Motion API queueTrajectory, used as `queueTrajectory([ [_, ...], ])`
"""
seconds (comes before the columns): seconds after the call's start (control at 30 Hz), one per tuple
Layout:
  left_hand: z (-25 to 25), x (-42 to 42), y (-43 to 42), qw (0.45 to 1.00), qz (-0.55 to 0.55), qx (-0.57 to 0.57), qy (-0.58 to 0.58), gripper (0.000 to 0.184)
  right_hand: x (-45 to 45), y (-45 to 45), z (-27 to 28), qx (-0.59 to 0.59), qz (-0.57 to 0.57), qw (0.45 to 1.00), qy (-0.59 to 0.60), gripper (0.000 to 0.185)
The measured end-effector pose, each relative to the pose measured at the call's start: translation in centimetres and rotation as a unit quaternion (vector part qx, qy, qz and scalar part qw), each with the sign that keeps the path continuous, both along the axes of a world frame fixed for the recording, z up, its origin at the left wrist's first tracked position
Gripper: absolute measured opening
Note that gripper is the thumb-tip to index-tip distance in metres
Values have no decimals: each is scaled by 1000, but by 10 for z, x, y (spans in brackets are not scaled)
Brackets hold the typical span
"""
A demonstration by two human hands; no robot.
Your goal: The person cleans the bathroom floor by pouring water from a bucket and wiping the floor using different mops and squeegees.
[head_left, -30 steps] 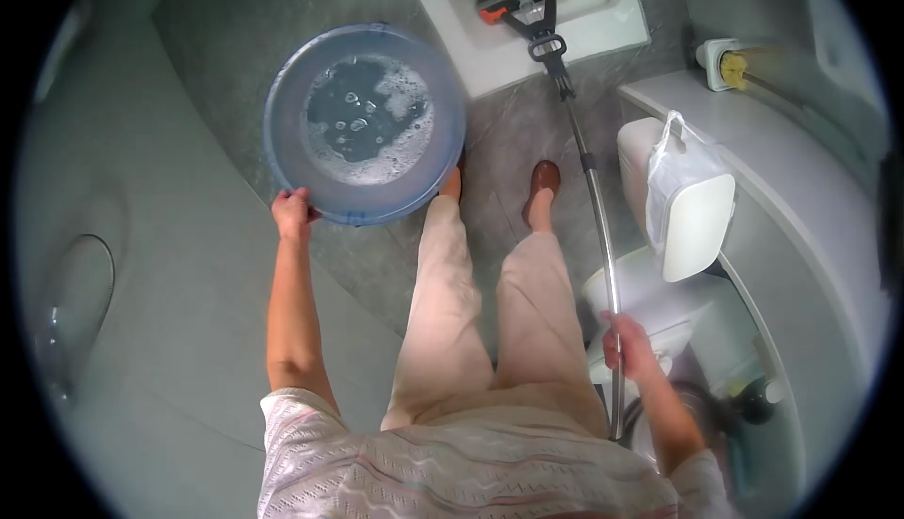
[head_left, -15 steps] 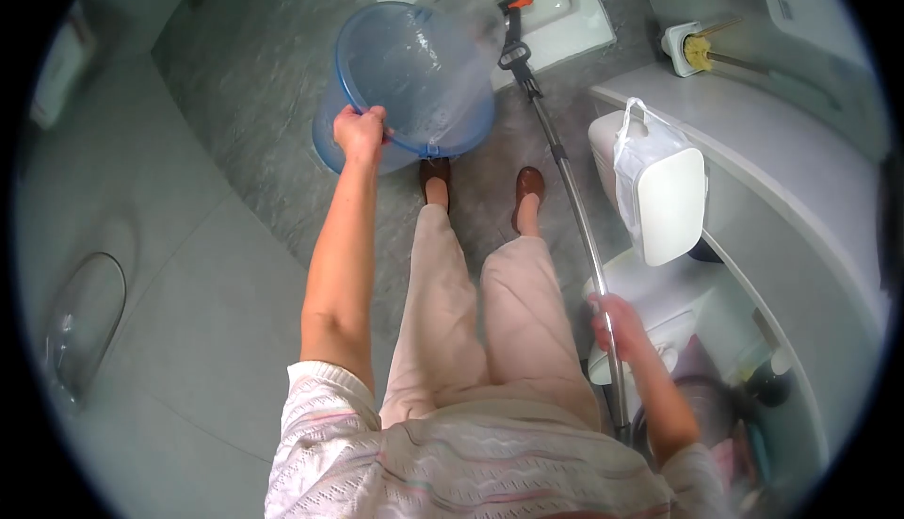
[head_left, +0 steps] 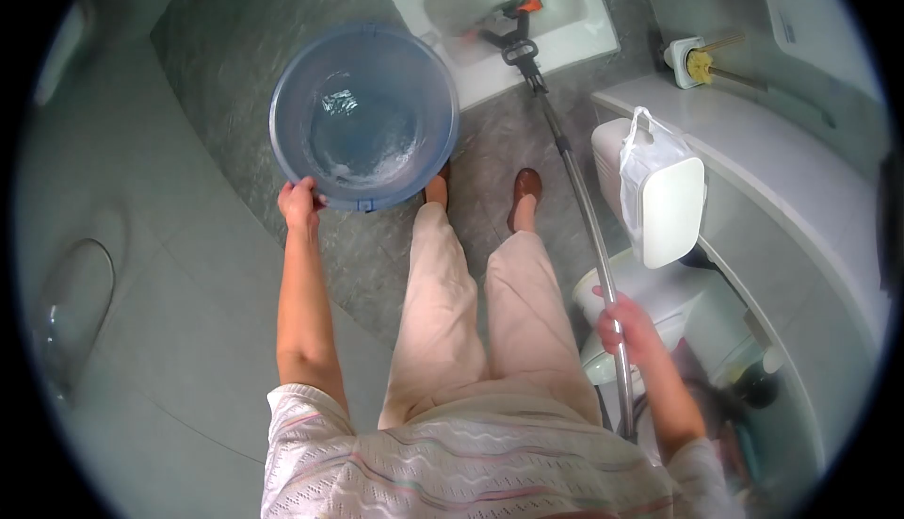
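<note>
My left hand is closed on the near-left rim of a round, translucent blue plastic tub. Some water with foam lies inside the tub, which looks almost level beside my feet. In my right hand is the grey metal pole of a mop, held near its lower end in the view. At the far end, the mop's black and orange head lies in the basin of a white squat toilet. Part of the mop head is blurred.
A white bin with a plastic bag over it stands right of the pole. Behind it runs a ledge, with a yellow brush in a white holder farther up. The grey floor looks wet.
The tub has swung left and back from its tilt over the squat toilet, and water no longer pours out. My left hand moved left and nearer with it. My right hand shifted slightly.
</note>
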State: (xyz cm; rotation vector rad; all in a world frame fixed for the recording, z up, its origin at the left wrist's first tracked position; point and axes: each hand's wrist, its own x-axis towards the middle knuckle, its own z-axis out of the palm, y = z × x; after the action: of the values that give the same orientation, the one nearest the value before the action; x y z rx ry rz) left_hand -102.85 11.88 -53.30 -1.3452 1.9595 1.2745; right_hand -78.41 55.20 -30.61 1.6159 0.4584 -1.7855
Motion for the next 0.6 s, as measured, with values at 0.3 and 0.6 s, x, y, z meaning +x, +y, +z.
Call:
queueTrajectory([
  [0.3, -69, 64, -132, 993, 47, -30, -108, 9, -24, -35, -19, 48, 25, 998, -16, 31],
  [0.6, -119, 123, -176, 983, 49, -13, -177, 24, -27, -33, -18, 84, 2, 996, -15, 31],
])
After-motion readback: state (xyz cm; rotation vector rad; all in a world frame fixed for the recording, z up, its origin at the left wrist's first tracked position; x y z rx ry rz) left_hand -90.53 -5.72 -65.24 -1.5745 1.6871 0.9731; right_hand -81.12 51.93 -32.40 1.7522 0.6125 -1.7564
